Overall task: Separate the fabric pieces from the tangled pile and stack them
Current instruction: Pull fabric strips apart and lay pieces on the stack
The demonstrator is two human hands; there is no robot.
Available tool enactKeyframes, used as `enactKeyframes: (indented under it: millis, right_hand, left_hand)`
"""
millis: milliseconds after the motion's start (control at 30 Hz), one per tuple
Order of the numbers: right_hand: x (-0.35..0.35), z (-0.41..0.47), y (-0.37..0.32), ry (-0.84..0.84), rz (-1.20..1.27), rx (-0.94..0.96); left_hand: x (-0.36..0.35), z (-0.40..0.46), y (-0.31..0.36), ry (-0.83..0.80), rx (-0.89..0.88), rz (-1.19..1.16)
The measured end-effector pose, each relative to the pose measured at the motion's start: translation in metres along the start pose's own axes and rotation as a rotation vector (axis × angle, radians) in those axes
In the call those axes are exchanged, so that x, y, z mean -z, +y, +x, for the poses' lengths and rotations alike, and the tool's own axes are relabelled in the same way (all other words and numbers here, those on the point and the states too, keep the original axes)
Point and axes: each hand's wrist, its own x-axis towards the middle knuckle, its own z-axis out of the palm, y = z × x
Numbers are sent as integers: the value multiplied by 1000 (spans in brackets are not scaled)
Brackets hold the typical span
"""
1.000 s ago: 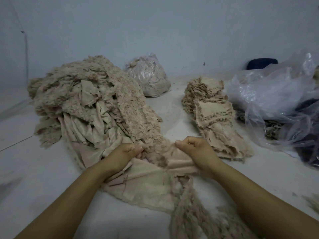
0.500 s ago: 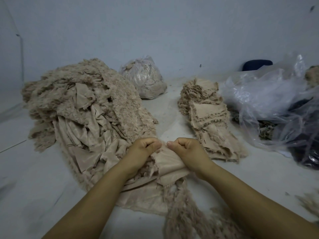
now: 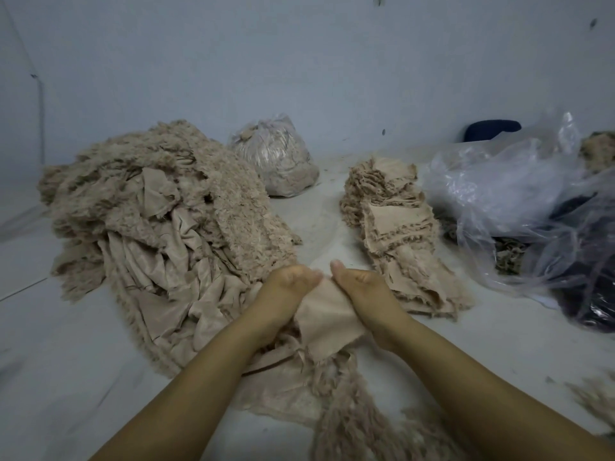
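A big tangled pile of beige furry fabric covers the left of the floor. To its right lies a neat stack of separated beige pieces. Between them, close to me, my left hand and my right hand both grip one beige fabric piece, thumbs almost touching at its top edge. The piece hangs down between my wrists, its smooth backing facing me, and its lower end runs into furry fabric near me.
A tied clear bag of fabric stands by the back wall. Crumpled clear plastic bags with dark contents fill the right side, a dark blue object behind them. Loose fluff lies at the right edge.
My two hands have come together from about a hand's width apart and have lifted the piece slightly, bunching it between them.
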Motion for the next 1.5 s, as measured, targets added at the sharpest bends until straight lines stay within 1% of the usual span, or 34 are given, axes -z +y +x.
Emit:
enactKeyframes:
  millis: [67,133,200,267,300,333,400,433,467,500,567,600,633,700,767,800,867,933,1000,1133,1233,1300,1367,1400,1433,1467,1500]
  right_hand:
    - [5,0,2,-5,38,-27]
    - [7,-1,3,41,48,-24]
    - [7,1,6,182,72,-10]
    - [4,3,7,355,119,-53]
    - [1,4,6,370,167,-110]
    - [-3,2,4,297,235,-186]
    - [-15,-3,3,-29,364,-311]
    - [-21,-7,3,-179,367,-337]
    - [-26,-12,4,-280,327,-344]
    - [-29,-16,7,-320,254,-342]
    - [-32,-22,16,-315,102,-319]
    - [-32,-24,17,-298,76,-305]
    - [-32,-24,16,-271,89,-286]
    - [-33,-21,12,-216,236,-268]
    - [-34,-17,5,-224,430,-287]
    - [-36,-16,3,-249,458,-295]
    - [-40,-20,6,-293,346,-318]
    - [-43,-26,11,-302,223,-335]
    - [-42,-29,13,-313,182,-331]
    - [-37,-31,19,-336,19,-215]
    - [-36,-35,21,-320,-118,-203]
    - [-32,-37,17,-371,-134,-226]
    - [-24,-36,10,-451,-92,-303]
    - [-18,-33,6,-433,-99,-321]
    - [-13,-27,0,-334,-123,-306]
    - [-6,-19,-4,-189,-129,-278]
    - [1,-12,-6,-47,-49,-281]
  left_hand:
    - [7,4,0,82,23,-107]
    - [11,6,-3,93,32,-82]
    - [11,8,-6,140,50,-105]
    - [14,11,-5,250,133,-249]
    - [17,13,-5,297,173,-325]
    - [18,14,-3,310,200,-373]
    - [17,16,0,264,216,-379]
    - [15,17,1,260,213,-364]
    - [15,18,3,290,213,-358]
    - [18,20,5,361,213,-374]
    - [33,25,9,520,200,-443]
    - [40,27,11,544,192,-447]
    - [43,28,13,524,190,-435]
    - [34,28,15,429,189,-402]
    - [16,26,14,345,171,-365]
    - [8,26,14,330,151,-371]
    - [2,28,19,369,122,-453]
    - [7,35,28,413,121,-590]
    - [8,40,37,389,149,-662]
    - [-3,46,46,344,172,-660]
    - [5,54,56,370,186,-759]
    - [10,57,61,345,146,-755]
    - [8,55,61,288,142,-690]
    - [5,53,58,270,147,-669]
    - [1,51,53,268,152,-660]
    - [-3,49,49,279,157,-662]
    - [-10,48,45,299,167,-667]
